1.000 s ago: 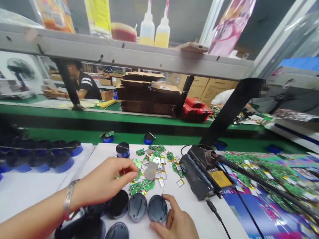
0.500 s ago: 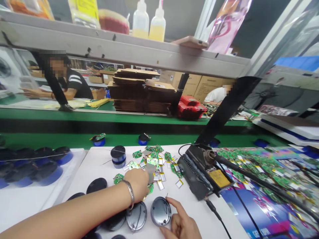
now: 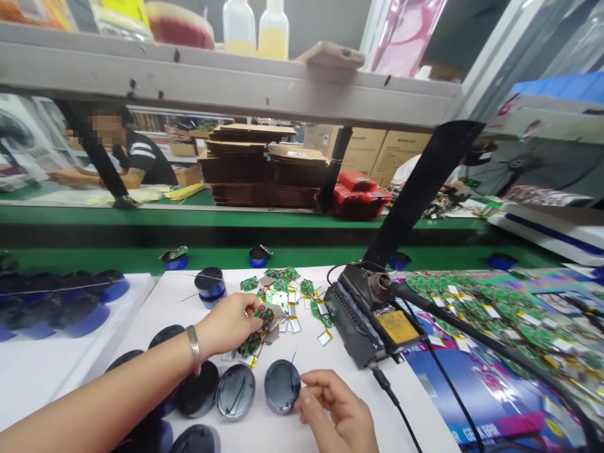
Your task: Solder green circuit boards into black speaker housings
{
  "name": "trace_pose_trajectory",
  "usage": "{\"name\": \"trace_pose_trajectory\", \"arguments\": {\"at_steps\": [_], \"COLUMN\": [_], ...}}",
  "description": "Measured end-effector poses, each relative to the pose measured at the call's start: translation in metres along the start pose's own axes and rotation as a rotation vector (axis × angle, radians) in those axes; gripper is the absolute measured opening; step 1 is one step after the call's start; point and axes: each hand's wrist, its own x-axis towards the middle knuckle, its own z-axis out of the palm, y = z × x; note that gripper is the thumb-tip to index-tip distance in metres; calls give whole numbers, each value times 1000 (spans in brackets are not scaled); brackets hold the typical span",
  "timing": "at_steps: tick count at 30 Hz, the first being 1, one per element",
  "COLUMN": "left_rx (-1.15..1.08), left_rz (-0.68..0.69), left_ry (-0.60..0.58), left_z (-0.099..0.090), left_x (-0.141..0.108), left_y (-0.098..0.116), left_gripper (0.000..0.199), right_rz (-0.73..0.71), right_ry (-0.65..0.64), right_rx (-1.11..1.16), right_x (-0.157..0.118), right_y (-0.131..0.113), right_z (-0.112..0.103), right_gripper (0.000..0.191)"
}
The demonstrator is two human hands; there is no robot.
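Note:
My left hand (image 3: pixel 232 324) reaches across the white mat and pinches a small green circuit board (image 3: pixel 263 313) at the edge of a pile of green boards with silver batteries (image 3: pixel 283 296). My right hand (image 3: pixel 336 410) rests at the near edge, fingers curled beside a round grey shell (image 3: pixel 282 385) that lies open side up. A second grey shell (image 3: pixel 235 391) lies to its left. Black round covers (image 3: pixel 197 388) sit under my left forearm.
A soldering iron stand (image 3: pixel 365 314) with a yellow sponge and the iron's cable sits to the right. More green boards (image 3: pixel 509 314) cover a colourful sheet on the right. Black and blue round parts (image 3: pixel 56 302) line the left. A person works across the green belt (image 3: pixel 141 217).
My left hand went forward into the board pile, then drew back a little with a green board pinched. My right hand curled its fingers next to the right shell. The view shifted left.

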Motion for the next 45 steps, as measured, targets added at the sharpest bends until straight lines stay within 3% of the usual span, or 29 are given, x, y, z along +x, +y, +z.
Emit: {"name": "trace_pose_trajectory", "arguments": {"at_steps": [5,8,11,14,17,20,25,29,31,34,36,40,45], "left_rx": [-69,-289,-634,-768,-602,-331,-172,-36,42,124,173,327,292], "left_rz": [16,27,3,-19,50,141,13,78,153,191,184,199,294], "left_ry": [101,132,75,3,103,234,114,191,120,-202,-342,-292,-369], "left_z": [-8,-10,-9,-3,6,12,11,5,4,12,24,44,38], "left_x": [-10,-17,-22,-27,-30,-27,-4,-7,-18,-35,-43,-49,-56], "left_y": [2,6,12,15,12,6,-8,-5,4,19,25,26,25], "left_gripper": [12,19,28,34,26,16,19,33,44,70,86,86,84], "right_rz": [-19,-66,-29,130,290,325,276,266,291,330,354,376,359], "right_ry": [-42,-76,-192,-263,-219,-173,-111,-20,38,97,102,88,104], "right_rx": [-22,-91,-51,78,92,85,219,424,420,368,340,306,288], "right_x": [16,27,37,46,52,54,50,41,37,32,29,27,30], "right_y": [-20,-33,-42,-46,-45,-44,-53,-50,-43,-31,-24,-14,-6], "right_z": [16,22,29,37,40,33,0,-30,-40,-45,-44,-40,-39], "right_gripper": [48,43,45,49,52,54,56,49,51,54,57,61,57]}}
